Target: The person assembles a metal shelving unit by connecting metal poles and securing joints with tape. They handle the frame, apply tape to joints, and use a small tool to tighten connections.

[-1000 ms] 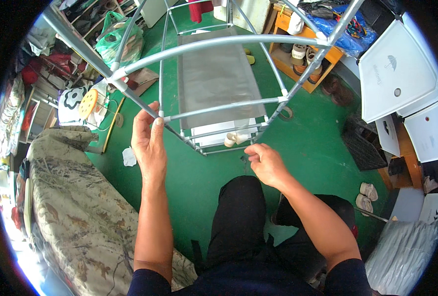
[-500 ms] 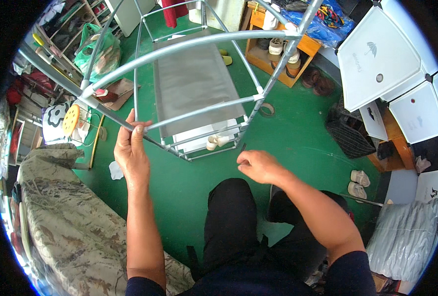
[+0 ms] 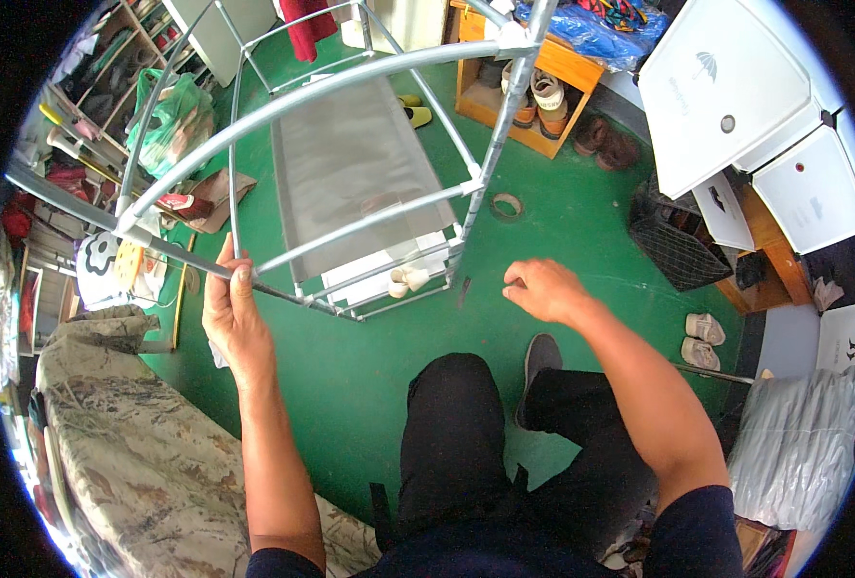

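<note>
A frame of grey metal tubes (image 3: pixel 321 93) with white plastic joints stands in front of me, a grey fabric panel (image 3: pixel 355 164) stretched inside it. My left hand (image 3: pixel 239 313) is closed round a lower side tube (image 3: pixel 188 258), thumb on top, below a corner joint (image 3: pixel 131 228). In the air right of the frame is my right hand (image 3: pixel 548 289), back upward and fingers curled in; whatever it may hold is hidden. A small, thin dark piece (image 3: pixel 463 292) shows left of it, too blurred to name. White plastic fittings (image 3: pixel 408 280) sit by the frame's low bars.
A tape roll (image 3: pixel 506 206) lies on the green floor. Beyond are a wooden shoe rack (image 3: pixel 528 120) and white cabinet panels (image 3: pixel 726 96). Shoes (image 3: pixel 703 340) and a grey plastic-wrapped bundle (image 3: pixel 798 448) are at right. Camouflage cloth (image 3: pixel 138 424) covers something at left.
My right hand has moved to the right, away from the frame and the thin dark piece. The frame has shifted left in view, with my left hand still on its tube.
</note>
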Demonstrator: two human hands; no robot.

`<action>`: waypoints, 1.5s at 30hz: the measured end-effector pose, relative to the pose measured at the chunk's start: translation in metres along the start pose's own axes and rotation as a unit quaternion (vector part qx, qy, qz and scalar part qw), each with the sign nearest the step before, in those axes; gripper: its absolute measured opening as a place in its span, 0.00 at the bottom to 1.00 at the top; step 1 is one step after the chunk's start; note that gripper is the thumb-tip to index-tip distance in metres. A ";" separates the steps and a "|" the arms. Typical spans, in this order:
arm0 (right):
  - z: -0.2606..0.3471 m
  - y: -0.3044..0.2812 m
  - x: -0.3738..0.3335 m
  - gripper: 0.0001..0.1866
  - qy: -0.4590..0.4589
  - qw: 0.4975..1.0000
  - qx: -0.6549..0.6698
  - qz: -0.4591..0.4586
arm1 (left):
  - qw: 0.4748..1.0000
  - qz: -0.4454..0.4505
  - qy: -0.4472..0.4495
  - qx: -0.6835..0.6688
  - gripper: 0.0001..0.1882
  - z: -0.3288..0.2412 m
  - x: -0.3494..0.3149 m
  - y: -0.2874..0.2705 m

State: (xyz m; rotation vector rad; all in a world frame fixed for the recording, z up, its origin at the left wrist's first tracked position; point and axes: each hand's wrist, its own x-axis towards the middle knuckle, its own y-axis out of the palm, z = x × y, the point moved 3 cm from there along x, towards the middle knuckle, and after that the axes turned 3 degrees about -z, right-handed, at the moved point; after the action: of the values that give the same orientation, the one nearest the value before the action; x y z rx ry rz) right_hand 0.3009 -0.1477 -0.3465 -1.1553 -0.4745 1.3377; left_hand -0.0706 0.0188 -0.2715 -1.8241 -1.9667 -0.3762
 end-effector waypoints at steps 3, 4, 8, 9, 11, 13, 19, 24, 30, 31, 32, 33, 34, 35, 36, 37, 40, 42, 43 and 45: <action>0.007 -0.007 -0.010 0.15 -0.037 0.998 0.048 -0.032 | 1.000 0.000 -0.001 0.013 0.13 -0.003 -0.001 0.002; 0.013 -0.009 -0.013 0.15 -0.064 0.993 0.083 -0.055 | 1.000 -0.001 -0.003 0.018 0.14 -0.004 -0.002 0.002; 0.049 -0.015 -0.017 0.16 -0.139 0.971 0.173 -0.091 | 1.000 0.004 -0.003 0.008 0.17 -0.005 -0.003 0.003; 0.058 -0.015 -0.017 0.16 -0.152 0.970 0.167 -0.092 | 1.000 0.008 -0.008 0.011 0.17 -0.007 -0.003 0.002; 0.071 -0.017 -0.018 0.15 -0.159 0.974 0.145 -0.072 | 1.000 0.014 -0.018 0.019 0.17 -0.010 -0.004 0.001; 0.075 -0.014 -0.017 0.15 -0.181 0.963 0.171 -0.099 | 0.999 0.012 -0.036 0.020 0.16 -0.012 -0.002 -0.001; 0.119 -0.012 -0.017 0.32 -0.151 0.930 0.310 -0.128 | 0.999 0.025 -0.024 0.040 0.16 -0.002 0.001 -0.007; 0.137 0.017 0.008 0.33 -0.116 0.887 0.403 -0.192 | 0.996 0.048 -0.046 0.056 0.05 -0.015 0.003 -0.012; 0.139 0.028 0.023 0.14 -0.064 0.830 0.511 -0.215 | 0.993 0.079 -0.045 0.078 0.07 -0.032 0.005 -0.020; 0.140 0.028 0.022 0.11 -0.069 0.838 0.504 -0.199 | 0.993 0.080 -0.032 0.086 0.07 -0.035 0.006 -0.021; 0.139 0.026 0.023 0.09 -0.074 0.845 0.496 -0.184 | 0.992 0.081 -0.018 0.093 0.07 -0.038 0.006 -0.020; 0.146 0.024 0.020 0.07 -0.080 0.852 0.489 -0.166 | 0.991 0.081 -0.005 0.104 0.08 -0.041 0.007 -0.022; 0.151 0.021 0.014 0.03 -0.098 0.844 0.500 -0.168 | 0.991 0.077 -0.022 0.111 0.07 -0.043 0.006 -0.023; 0.154 0.016 0.010 0.03 -0.107 0.837 0.512 -0.161 | 0.991 0.080 -0.024 0.109 0.07 -0.041 0.006 -0.022; 0.162 0.011 0.003 0.03 -0.116 0.829 0.526 -0.150 | 0.990 0.083 -0.027 0.111 0.07 -0.040 0.006 -0.025; 0.170 0.005 -0.004 0.03 -0.125 0.820 0.540 -0.140 | 0.990 0.085 -0.029 0.113 0.07 -0.039 0.007 -0.027; 0.179 -0.019 -0.027 0.03 -0.143 0.819 0.545 -0.111 | 0.986 0.093 -0.016 0.135 0.07 -0.039 0.007 -0.026; 0.183 -0.036 -0.044 0.02 -0.147 0.828 0.531 -0.098 | 0.987 0.090 0.007 0.132 0.08 -0.040 0.009 -0.026; 0.183 -0.043 -0.050 0.03 -0.160 0.826 0.534 -0.083 | 0.988 0.086 0.029 0.125 0.08 -0.037 0.010 -0.027; 0.179 -0.057 -0.062 0.03 -0.180 0.819 0.541 -0.060 | 0.986 0.080 0.062 0.131 0.10 -0.038 0.012 -0.026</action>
State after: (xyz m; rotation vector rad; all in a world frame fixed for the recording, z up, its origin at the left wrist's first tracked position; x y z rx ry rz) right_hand 0.1654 -0.1281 -0.2033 0.0796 0.0107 1.3884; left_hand -0.0925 0.0084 -0.2304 -1.7294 -1.6852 -0.1657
